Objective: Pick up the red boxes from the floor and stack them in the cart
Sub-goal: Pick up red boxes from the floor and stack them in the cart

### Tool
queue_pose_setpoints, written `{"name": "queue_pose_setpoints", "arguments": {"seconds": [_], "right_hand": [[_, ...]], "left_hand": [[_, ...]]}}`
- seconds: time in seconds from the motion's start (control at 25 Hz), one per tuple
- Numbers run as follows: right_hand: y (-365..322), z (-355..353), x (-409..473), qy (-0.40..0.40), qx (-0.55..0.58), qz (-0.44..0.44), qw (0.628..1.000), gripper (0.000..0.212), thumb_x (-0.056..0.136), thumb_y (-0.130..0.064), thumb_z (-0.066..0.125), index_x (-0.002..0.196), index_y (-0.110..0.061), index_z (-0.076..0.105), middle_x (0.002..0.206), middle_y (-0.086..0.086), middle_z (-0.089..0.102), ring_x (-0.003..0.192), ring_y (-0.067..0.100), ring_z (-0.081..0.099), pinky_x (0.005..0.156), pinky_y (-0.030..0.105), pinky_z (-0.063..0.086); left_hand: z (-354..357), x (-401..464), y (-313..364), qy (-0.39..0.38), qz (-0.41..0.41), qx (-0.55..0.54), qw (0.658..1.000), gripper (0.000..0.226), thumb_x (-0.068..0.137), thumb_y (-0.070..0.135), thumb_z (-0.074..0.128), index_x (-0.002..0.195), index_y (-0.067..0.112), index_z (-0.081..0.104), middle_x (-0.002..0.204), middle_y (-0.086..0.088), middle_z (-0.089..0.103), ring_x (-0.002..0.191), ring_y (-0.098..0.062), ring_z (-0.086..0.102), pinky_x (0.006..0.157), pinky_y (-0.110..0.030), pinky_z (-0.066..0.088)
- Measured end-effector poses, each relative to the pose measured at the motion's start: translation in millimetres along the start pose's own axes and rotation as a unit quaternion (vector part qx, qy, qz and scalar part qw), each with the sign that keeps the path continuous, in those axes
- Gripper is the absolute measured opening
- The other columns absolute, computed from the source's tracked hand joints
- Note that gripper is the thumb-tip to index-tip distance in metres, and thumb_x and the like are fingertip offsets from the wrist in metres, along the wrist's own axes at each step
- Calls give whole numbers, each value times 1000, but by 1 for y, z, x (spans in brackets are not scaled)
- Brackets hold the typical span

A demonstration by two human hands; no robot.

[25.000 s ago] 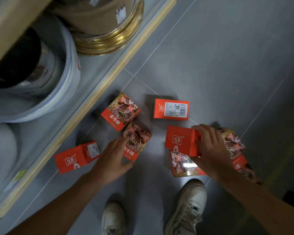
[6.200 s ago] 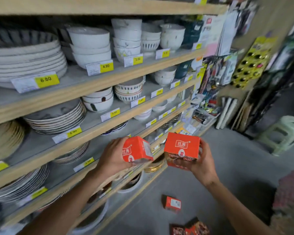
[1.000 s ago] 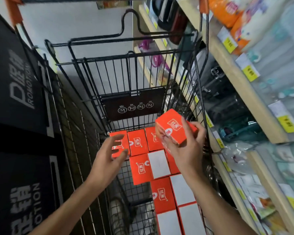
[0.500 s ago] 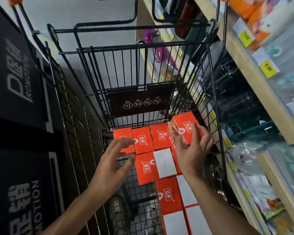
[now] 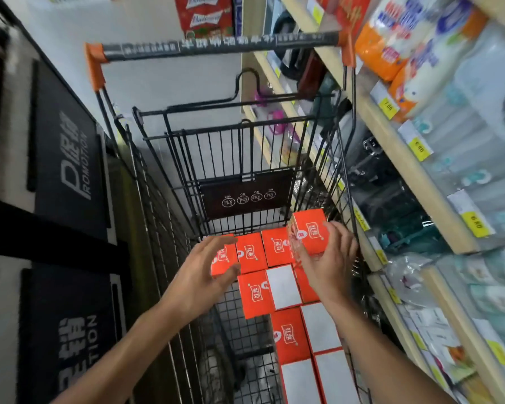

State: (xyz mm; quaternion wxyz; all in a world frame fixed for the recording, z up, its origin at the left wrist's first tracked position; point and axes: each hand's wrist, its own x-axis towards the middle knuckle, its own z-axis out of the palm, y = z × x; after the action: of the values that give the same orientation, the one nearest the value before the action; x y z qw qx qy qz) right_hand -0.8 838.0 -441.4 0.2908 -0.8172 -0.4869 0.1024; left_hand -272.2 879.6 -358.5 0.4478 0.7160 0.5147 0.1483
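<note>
Right hand [image 5: 327, 266] gripping a red box [image 5: 309, 233] over the cart [image 5: 169, 158] — left hand [image 5: 204, 269] spread wide. Best to lower it flat, snug beside the stacked boxes [image 5: 263, 255] — no gaps.

Counting 1 cart [image 5: 216, 45]. 2 hands are reaching into it: 1 left hand [image 5: 199, 275] and 1 right hand [image 5: 330, 266]. The right hand is holding 1 red box [image 5: 311, 233]. Between and below the hands, 6 red-topped boxes [image 5: 250, 252] are lying, 1 partly hidden under the right hand. 4 white-topped faces [image 5: 283, 287] are showing beside them; cannot tell whether each is a separate box. Left of the left hand, 2 black promotion panels [image 5: 70, 158] are showing.
</note>
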Motion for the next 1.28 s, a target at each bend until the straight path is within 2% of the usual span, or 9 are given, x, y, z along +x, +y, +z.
{"name": "queue_pose_setpoints", "arguments": {"seconds": [0.12, 0.24, 0.4, 0.48, 0.6, 0.84, 1.0, 1.16, 1.28], "right_hand": [[-25, -60, 15, -100, -38, -56, 993, 75, 89, -59, 64, 149, -21, 41, 152, 1, 38, 140, 21, 34, 113, 36, 32], [-64, -131, 36, -189, -86, -133, 969, 82, 90, -66, 58, 157, -28, 32, 163, -5, 25, 150, 17, 19, 121, 44, 23], [-110, -216, 59, -212, -108, -205, 949, 85, 88, -80, 39, 160, -35, 25, 165, -11, 21, 152, 14, 12, 122, 40, 15], [-127, -247, 64, -233, -126, -212, 940, 89, 85, -88, 25, 160, -40, 22, 167, -13, 19, 154, 15, 12, 125, 44, 15], [-154, -302, 55, -212, -129, -225, 942, 102, 75, -97, 8, 158, -40, 27, 166, -14, 23, 153, 14, 17, 126, 44, 19], [-198, -395, -2, -149, -162, -214, 952, 102, 76, -95, 8, 155, -36, 37, 162, -12, 34, 148, 13, 30, 122, 39, 26], [-207, -437, -73, -123, -194, -161, 960, 97, 77, -90, 17, 154, -35, 39, 157, -12, 41, 146, 15, 34, 117, 35, 29], [-186, -477, -144, -100, -213, -103, 966, 74, 93, -76, 37, 155, -36, 35, 159, -13, 36, 147, 13, 30, 116, 33, 28], [-156, -521, -207, -73, -219, -42, 972, 73, 95, -73, 39, 157, -36, 31, 162, -14, 32, 148, 12, 27, 117, 33, 29]], "left_hand": [[-41, -1, 48, -13, 18, 97, 995, 55, 94, 52, 58, 145, 37, 41, 148, 17, 43, 138, -6, 38, 115, -44, 39], [-87, -15, 112, -31, 58, 215, 974, 72, 92, 65, 52, 154, 36, 28, 160, 12, 29, 148, -10, 21, 121, -46, 28], [-132, -46, 180, 22, 107, 323, 940, 77, 90, 79, 34, 156, 41, 22, 166, 14, 17, 154, -14, 6, 126, -45, 4], [-147, -62, 207, 42, 125, 349, 928, 78, 89, 82, 25, 156, 43, 20, 166, 16, 11, 155, -13, -3, 126, -47, -4], [-172, -88, 249, 55, 160, 369, 914, 76, 89, 83, 16, 155, 46, 19, 166, 18, 10, 154, -8, -8, 126, -50, -3], [-207, -125, 289, 82, 237, 345, 904, 76, 90, 83, 16, 154, 45, 26, 163, 14, 24, 152, -9, 10, 126, -47, 8], [-204, -148, 290, 53, 313, 307, 897, 74, 91, 82, 20, 152, 42, 33, 160, 14, 31, 151, -10, 18, 123, -36, 9], [-166, -152, 312, -1, 384, 280, 880, 75, 92, 82, 21, 153, 41, 34, 160, 14, 31, 149, -11, 22, 123, -44, 20], [-114, -167, 349, -62, 462, 250, 848, 74, 92, 81, 23, 153, 41, 33, 161, 13, 31, 150, -15, 23, 122, -44, 20]]}}
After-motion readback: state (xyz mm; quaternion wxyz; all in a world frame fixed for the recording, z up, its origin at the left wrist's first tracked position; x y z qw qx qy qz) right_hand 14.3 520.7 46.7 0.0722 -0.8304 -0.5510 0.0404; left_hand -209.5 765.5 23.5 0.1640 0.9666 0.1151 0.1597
